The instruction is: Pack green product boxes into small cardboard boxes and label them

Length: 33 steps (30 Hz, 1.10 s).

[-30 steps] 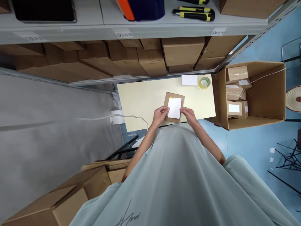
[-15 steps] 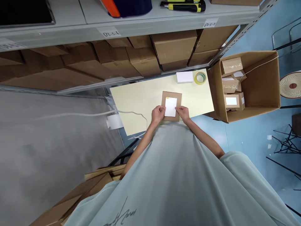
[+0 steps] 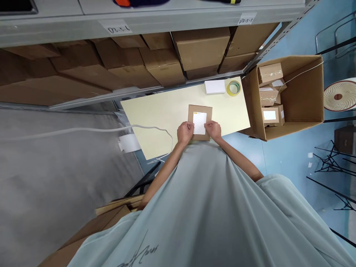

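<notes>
A small flat cardboard box lies near the front edge of the pale yellow tabletop. On its upper face is a white label with a small orange mark at its top left. My left hand is closed at the label's left edge, fingers curled in. Across from it, my right hand is closed at the right edge, thumb and finger together. The label looks flat against the box; whether its lower part is stuck down I cannot tell.
A white stack of labels or paper and a roll of clear yellowish tape sit at the table's back right. A large open carton with several small boxes stands right. Shelving with cartons runs behind; a white cable crosses left.
The whole view has shifted slightly. My fingers have curled more tightly at the label's sides, and the label sits in about the same place on the box.
</notes>
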Each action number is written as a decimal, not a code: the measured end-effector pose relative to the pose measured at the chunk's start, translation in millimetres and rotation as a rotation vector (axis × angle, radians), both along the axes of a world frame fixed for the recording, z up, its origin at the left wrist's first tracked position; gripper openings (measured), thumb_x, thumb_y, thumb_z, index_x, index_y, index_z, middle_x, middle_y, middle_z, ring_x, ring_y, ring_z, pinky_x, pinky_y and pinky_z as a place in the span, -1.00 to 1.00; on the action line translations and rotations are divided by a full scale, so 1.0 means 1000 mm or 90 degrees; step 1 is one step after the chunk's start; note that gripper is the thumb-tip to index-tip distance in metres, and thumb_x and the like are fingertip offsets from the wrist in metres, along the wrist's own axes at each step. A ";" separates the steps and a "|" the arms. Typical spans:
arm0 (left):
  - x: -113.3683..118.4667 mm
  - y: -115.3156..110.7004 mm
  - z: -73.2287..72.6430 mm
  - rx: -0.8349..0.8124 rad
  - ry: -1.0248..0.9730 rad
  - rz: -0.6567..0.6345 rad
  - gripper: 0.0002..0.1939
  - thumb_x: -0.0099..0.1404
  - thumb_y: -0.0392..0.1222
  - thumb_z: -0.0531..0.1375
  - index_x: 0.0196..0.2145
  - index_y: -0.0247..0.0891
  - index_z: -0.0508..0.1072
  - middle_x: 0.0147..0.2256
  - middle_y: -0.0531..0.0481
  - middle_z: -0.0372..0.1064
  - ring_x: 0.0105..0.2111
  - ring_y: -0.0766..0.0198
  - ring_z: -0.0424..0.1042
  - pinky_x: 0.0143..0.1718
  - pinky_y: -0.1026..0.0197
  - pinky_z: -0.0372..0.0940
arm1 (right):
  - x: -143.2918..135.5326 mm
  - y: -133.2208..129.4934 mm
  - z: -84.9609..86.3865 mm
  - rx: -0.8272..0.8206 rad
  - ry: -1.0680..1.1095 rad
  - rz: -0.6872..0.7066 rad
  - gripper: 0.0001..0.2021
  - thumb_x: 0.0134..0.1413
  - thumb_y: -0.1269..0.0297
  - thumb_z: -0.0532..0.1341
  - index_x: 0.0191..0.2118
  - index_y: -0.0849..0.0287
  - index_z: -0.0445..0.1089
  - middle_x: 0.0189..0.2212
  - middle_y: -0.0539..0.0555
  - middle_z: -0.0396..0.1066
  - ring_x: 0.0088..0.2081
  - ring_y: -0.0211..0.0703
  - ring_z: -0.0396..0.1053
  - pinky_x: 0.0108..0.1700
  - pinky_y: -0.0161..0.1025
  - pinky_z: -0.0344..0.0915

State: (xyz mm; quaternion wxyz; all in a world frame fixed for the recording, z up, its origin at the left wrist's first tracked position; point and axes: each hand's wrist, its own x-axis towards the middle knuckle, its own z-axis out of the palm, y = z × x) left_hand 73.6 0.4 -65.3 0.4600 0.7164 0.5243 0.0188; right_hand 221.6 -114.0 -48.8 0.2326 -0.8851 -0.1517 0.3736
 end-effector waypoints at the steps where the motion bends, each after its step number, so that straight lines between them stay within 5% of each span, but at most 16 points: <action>1: 0.001 -0.001 0.000 0.009 0.004 -0.005 -0.83 0.46 -0.10 0.25 -0.33 -0.13 0.51 -0.32 -0.11 0.54 -0.27 0.03 0.49 -0.13 0.07 0.30 | 0.001 0.001 0.000 -0.010 -0.006 0.016 -0.85 0.34 0.18 0.33 -0.22 0.05 0.64 -0.21 0.09 0.71 -0.11 0.08 0.63 0.00 -0.09 0.48; 7: 0.000 0.000 -0.003 0.025 0.031 -0.023 -0.89 0.48 -0.07 0.28 -0.18 -0.12 0.48 -0.28 -0.13 0.58 -0.20 -0.07 0.57 -0.05 0.00 0.37 | 0.008 0.003 0.000 -0.053 -0.025 0.084 -0.85 0.41 0.15 0.36 -0.22 0.04 0.60 -0.13 0.14 0.72 -0.08 0.16 0.63 0.04 -0.01 0.47; 11: -0.007 -0.001 0.000 0.047 0.028 -0.059 -0.62 0.50 -0.06 0.24 0.18 -0.22 0.47 -0.15 -0.22 0.64 -0.07 -0.14 0.60 0.07 -0.10 0.43 | 0.006 -0.006 0.004 -0.033 -0.088 0.214 -0.87 0.48 0.24 0.30 -0.04 0.09 0.61 -0.15 0.15 0.70 -0.07 0.14 0.61 0.21 0.04 0.41; 15: -0.020 -0.016 0.007 0.145 -0.082 -0.258 -0.40 0.58 -0.04 0.09 0.48 -0.26 0.35 0.45 -0.35 0.38 0.49 -0.20 0.29 0.50 -0.23 0.18 | 0.003 -0.025 0.009 0.138 -0.162 0.501 -0.72 0.55 0.30 0.19 0.14 0.17 0.64 0.12 0.28 0.64 0.20 0.17 0.51 0.42 0.11 0.25; 19: -0.037 -0.034 0.008 0.120 -0.087 -0.446 -0.27 0.64 0.01 -0.06 0.63 -0.32 0.16 0.63 -0.25 0.04 0.67 -0.14 -0.10 0.65 -0.28 -0.17 | 0.011 -0.045 0.008 0.215 -0.122 0.684 -0.64 0.63 0.24 0.11 0.17 0.07 0.68 0.41 0.18 0.49 0.40 0.13 0.37 0.47 0.09 0.24; 26: -0.017 -0.024 0.002 0.148 -0.008 -0.395 -0.25 0.66 0.04 -0.08 0.66 -0.28 0.10 0.67 -0.24 -0.13 0.61 -0.29 0.06 0.54 -0.38 -0.01 | 0.031 -0.042 -0.004 0.163 -0.160 0.599 -0.52 0.63 0.14 0.15 0.49 0.09 0.44 0.63 0.21 0.14 0.62 0.23 0.12 0.59 0.23 0.08; 30: 0.010 -0.008 -0.005 0.176 -0.006 -0.363 -0.24 0.65 0.10 -0.04 0.66 -0.26 0.12 0.66 -0.22 -0.08 0.67 -0.31 -0.15 0.58 -0.39 -0.16 | 0.040 -0.012 -0.013 0.111 -0.231 0.541 -0.38 0.66 0.07 0.06 0.61 0.26 0.22 0.68 0.29 -0.03 0.69 0.23 -0.06 0.66 0.25 -0.08; 33: 0.024 0.000 -0.012 0.175 -0.014 -0.336 -0.20 0.65 0.17 -0.02 0.66 -0.25 0.11 0.67 -0.24 -0.09 0.69 -0.30 -0.24 0.60 -0.38 -0.17 | 0.048 0.017 -0.020 0.096 -0.243 0.512 -0.37 0.67 0.16 0.00 0.66 0.32 0.11 0.69 0.30 -0.08 0.70 0.20 -0.12 0.65 0.21 -0.02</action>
